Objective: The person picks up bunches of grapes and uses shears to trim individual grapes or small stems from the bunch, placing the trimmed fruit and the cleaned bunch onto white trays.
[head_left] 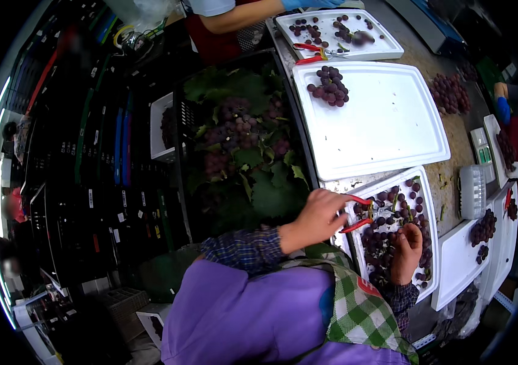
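Note:
A white tray point(429, 267) in front of me holds many loose dark purple grapes point(386, 237) and green stem pieces. My left hand point(317, 220) is at the tray's left edge, its curled fingers at the ends of the spread red handles of a pair of snips point(361, 224). The snips' blades point right, over the grapes. My right hand point(407, 250) is low over the tray's right half, fingertips drawn together among the grapes. What sits between those fingertips is hidden.
Beyond lies a white tray point(386, 121) with a grape bunch point(330, 87). Farther, another tray point(386, 52) holds grapes and red-handled snips point(314, 53), near a co-worker's blue-gloved hand point(310, 3). Left stands a black crate point(298, 121) of leafy grapes. Right are a clear plastic box point(472, 191) and more trays.

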### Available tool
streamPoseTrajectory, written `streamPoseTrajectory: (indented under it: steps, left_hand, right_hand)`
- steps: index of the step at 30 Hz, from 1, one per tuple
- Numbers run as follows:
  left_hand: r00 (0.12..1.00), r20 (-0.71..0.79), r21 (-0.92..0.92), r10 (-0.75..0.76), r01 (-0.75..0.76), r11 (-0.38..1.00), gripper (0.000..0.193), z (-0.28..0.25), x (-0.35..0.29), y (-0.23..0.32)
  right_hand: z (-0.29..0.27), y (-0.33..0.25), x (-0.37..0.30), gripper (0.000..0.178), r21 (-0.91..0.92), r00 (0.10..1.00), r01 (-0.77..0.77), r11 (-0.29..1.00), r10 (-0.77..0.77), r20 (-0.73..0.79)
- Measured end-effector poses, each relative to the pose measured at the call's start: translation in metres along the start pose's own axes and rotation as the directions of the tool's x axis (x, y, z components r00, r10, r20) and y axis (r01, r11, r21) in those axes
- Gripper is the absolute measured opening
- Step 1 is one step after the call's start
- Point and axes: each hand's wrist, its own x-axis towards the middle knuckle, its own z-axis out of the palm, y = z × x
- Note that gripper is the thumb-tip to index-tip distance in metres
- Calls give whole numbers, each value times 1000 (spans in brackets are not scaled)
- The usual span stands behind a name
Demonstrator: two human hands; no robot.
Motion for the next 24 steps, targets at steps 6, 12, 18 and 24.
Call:
streamPoseTrajectory:
  steps: [6,12,18,24]
  left_hand:
    - [923,-306,-18,-232,238,971,19,-90,-31,-48]
    - [835,-492,179,-246,374,910,17,-166,-22,-132]
    - [894,-447,753,31,357,553,16,-227,23,-209]
    - [978,-132,959,-160,167,227,18,-237,48,-270]
  right_hand:
    - [7,4,-5,36,125,998,7,992,-15,58]
    - [12,6,-13,49,-10,999,-31,999,31,-10]
    - [37,-8,-23,23,51,966,-65,997,75,-247]
    - [1,-8,-31,41,116,972,-125,985,145,-185]
